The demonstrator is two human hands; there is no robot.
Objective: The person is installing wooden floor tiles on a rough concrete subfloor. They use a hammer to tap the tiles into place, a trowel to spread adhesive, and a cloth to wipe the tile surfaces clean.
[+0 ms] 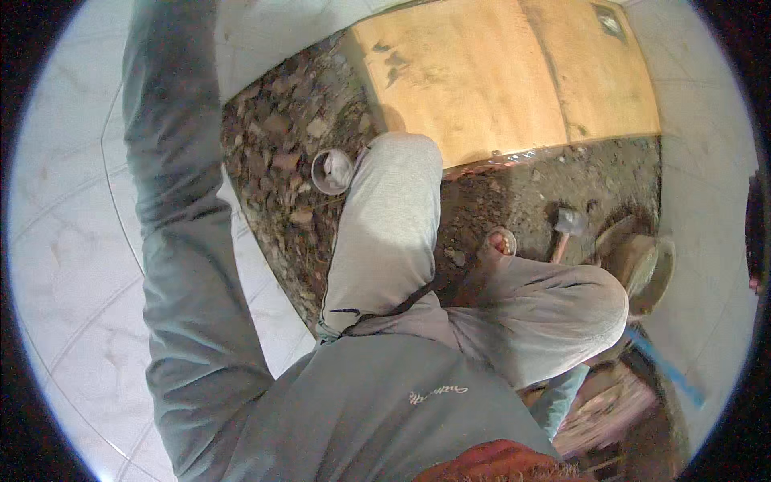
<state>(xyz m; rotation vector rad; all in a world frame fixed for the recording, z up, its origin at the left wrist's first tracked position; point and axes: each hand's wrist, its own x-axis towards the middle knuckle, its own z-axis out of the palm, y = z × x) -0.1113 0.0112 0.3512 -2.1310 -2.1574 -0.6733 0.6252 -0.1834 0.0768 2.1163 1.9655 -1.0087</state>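
Far left, the left sleeve [181, 201] runs up past the upper edge; the left hand is out of sight, so there's no telling whether it grips anything. Right of that sleeve, the nearer arm, a clear cup [331, 172] sits on stony ground [265, 153] beside the left knee [401, 181]. Farther right lies a hammer [569, 222], handle pointing back toward the bent right leg [546, 317]. The right hand isn't visible; its hold can't be told.

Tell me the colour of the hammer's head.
The head of the hammer is grey, best seen in the head camera's picture, the only view.
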